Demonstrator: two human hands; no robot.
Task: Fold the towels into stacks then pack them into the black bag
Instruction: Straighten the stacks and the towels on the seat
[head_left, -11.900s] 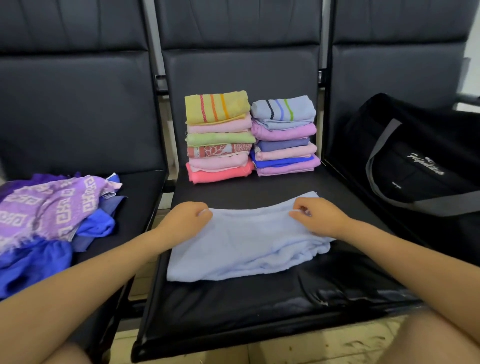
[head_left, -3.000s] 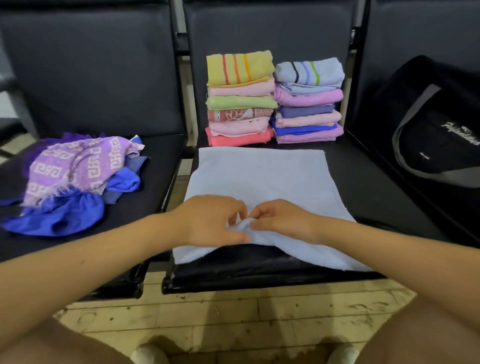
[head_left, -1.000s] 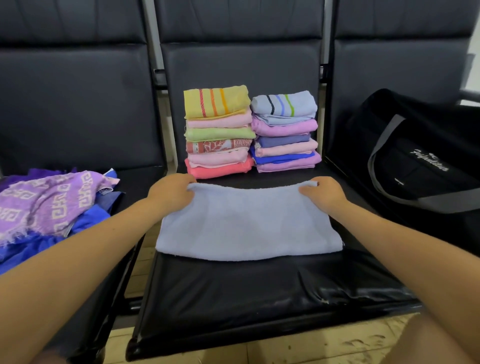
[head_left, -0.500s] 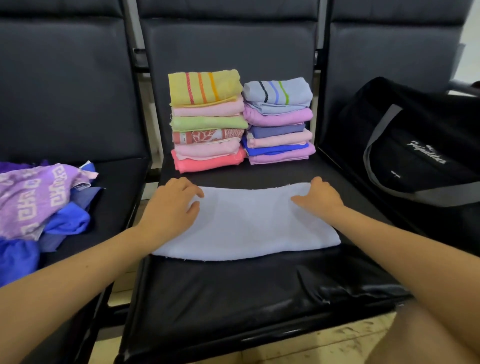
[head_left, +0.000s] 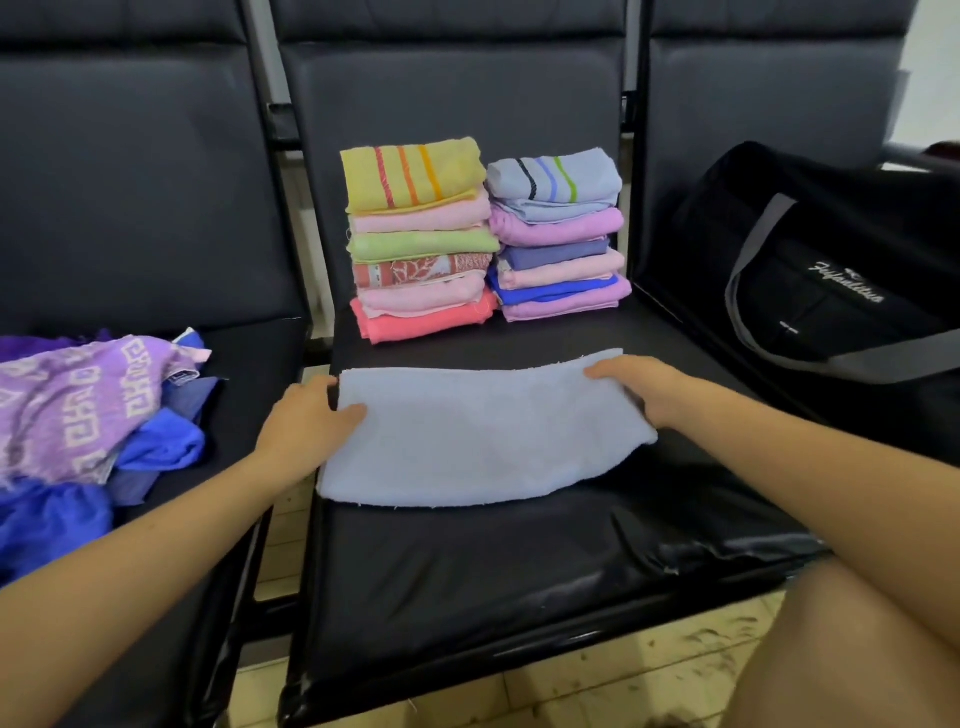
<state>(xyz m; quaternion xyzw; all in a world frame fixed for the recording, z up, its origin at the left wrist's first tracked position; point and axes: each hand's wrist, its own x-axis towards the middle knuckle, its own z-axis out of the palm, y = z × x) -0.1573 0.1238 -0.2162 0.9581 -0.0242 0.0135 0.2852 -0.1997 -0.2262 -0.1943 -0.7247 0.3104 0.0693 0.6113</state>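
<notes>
A light blue towel (head_left: 483, 436), folded into a long band, lies across the middle seat (head_left: 467, 577). My left hand (head_left: 306, 415) pinches its left end, thumb on top and fingers behind the edge. My right hand (head_left: 639, 387) holds the upper right corner, and that end bows up a little. Behind the towel stand two stacks of folded towels: the left stack (head_left: 421, 239) topped by a yellow striped one, the right stack (head_left: 558, 234) topped by a pale blue striped one. The black bag (head_left: 831, 291) with grey straps sits on the right seat.
A loose pile of unfolded cloths (head_left: 78, 415), purple patterned over blue, lies on the left seat. Black chair backs rise behind all three seats. My knee (head_left: 831, 649) shows at the lower right above a tiled floor.
Both hands lay flat on the towel's top half a second ago. They have slid outward to its two ends and taken hold of them.
</notes>
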